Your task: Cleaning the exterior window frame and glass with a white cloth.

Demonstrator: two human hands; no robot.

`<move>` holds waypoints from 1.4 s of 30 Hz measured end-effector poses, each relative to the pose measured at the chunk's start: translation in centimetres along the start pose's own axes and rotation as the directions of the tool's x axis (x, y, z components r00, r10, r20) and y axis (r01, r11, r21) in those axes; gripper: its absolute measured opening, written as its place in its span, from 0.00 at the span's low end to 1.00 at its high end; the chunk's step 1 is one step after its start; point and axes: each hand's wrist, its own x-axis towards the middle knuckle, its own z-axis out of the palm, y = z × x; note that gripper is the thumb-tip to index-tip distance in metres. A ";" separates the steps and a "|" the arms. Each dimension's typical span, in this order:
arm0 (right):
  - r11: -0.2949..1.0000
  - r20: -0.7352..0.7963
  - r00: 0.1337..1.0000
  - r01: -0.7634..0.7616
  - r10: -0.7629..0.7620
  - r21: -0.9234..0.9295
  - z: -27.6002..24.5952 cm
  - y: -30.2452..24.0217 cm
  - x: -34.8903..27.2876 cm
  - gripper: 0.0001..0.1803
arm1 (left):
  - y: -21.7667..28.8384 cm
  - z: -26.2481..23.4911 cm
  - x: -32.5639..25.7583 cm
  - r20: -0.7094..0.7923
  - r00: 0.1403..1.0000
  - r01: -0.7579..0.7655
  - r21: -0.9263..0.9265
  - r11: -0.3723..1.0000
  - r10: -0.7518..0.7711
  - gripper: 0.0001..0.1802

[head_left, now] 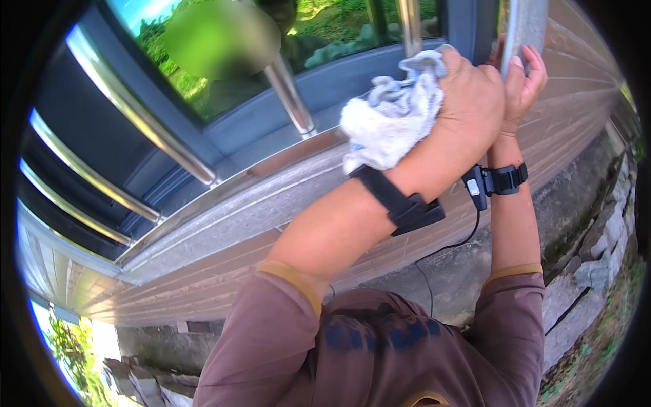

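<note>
My left hand (475, 95) is closed round a crumpled white and pale blue cloth (393, 119). Most of the cloth hangs out on the left side of the fist, over the lower right part of a barred window. A vertical steel bar (409, 27) rises just behind the cloth. Beyond my left hand, my right hand (522, 88) has its fingers bent round the grey upright edge (525, 30) at the window's right side. Part of its palm is hidden behind my left hand. Black straps with small devices circle both wrists.
Several shiny bars (129, 102) stand in front of the dark window frame (251, 108). Below runs a grey stone sill (230, 217) above a brown tiled wall (244, 271). A black cable (468, 234) hangs from the right wrist. Broken stone slabs (583, 285) lie at lower right.
</note>
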 end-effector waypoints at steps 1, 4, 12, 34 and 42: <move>1.000 0.063 0.998 0.008 -0.008 0.003 -1.0 0.9 0.4 0.13 | 0.7 0.6 0.6 0.012 1.000 0.008 -0.034 0.999 -0.008 0.07; 0.991 0.123 0.990 -0.077 0.063 0.107 -1.7 3.0 0.5 0.16 | 0.4 2.3 1.4 0.113 0.994 0.018 -0.176 0.984 0.002 0.11; 0.911 0.185 0.928 -0.358 0.323 0.206 -1.5 1.2 1.1 0.18 | -0.8 -0.7 -0.5 0.269 0.948 -0.167 -0.036 0.985 0.171 0.16; 0.966 0.126 0.962 -0.250 0.241 0.061 -1.0 2.2 0.8 0.22 | -13.1 -19.5 -14.9 0.060 0.976 0.186 0.266 0.946 -0.209 0.13; 0.992 0.102 0.989 -0.101 0.108 -0.071 -0.9 2.0 1.3 0.22 | -13.9 -23.1 -16.1 0.153 0.952 0.241 0.162 0.957 -0.266 0.17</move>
